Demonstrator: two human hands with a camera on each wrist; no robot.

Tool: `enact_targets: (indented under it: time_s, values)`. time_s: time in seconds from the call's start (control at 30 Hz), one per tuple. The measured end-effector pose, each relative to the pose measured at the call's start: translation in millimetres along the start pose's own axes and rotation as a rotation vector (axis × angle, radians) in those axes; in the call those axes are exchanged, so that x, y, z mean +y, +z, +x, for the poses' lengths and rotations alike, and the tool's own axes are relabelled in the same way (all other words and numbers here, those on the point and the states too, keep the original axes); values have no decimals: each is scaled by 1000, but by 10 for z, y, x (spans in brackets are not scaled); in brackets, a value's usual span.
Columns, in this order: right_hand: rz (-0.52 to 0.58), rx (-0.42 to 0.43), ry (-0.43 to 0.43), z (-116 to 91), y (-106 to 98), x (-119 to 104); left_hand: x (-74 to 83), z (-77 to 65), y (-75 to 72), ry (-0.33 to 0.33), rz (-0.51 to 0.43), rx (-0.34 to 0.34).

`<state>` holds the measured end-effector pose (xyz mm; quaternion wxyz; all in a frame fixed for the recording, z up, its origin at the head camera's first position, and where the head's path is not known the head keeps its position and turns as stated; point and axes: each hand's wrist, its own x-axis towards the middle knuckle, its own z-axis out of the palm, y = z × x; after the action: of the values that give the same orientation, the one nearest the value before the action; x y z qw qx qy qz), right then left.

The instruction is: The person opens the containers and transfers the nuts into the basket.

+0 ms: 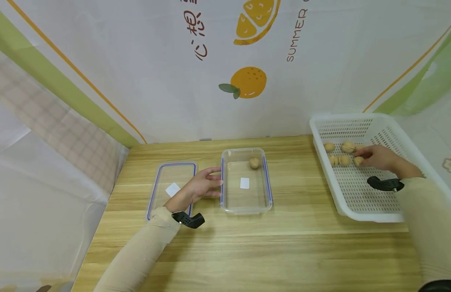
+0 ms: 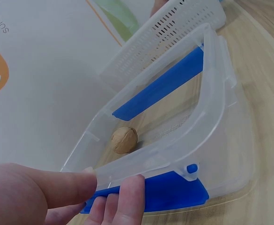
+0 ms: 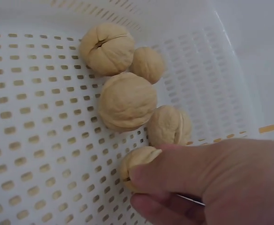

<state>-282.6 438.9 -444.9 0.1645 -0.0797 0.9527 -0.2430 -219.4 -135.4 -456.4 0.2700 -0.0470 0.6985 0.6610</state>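
In the right wrist view my right hand (image 3: 188, 183) pinches a tan walnut (image 3: 139, 164) between thumb and fingers. Several other walnuts (image 3: 127, 101) sit close by on the floor of the white plastic basket (image 1: 336, 190). My left hand (image 1: 200, 185) reaches to the left wall of a clear plastic container (image 1: 232, 207), its thumb at the rim and its fingertips against the blue side latch (image 2: 169, 192). Inside that container, toward its back right corner, lies one walnut (image 1: 254, 163). A white label (image 1: 244, 183) shows on the container's floor.
A clear lid (image 1: 175, 168) with a blue seal lies left of the container, partly under my left forearm. The wood-grain table (image 1: 254, 247) meets a fruit-print curtain (image 1: 167, 101) at the back. The basket's raised rim stands at the table's right.
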Motion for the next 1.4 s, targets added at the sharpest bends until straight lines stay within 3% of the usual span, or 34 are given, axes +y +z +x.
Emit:
enact_targets:
  time_s: [0.8,1.17,1.4]
  values:
    - [7,19,-55,37,86,-81,-23,10,-10,-3,-4,3]
    - [-66,67,-89,-24,-15,-129,-28,23,-7,8,1,-3]
    - [-48,59,-31,-74,-127,-247,-16,18,-2,7,-1,-2]
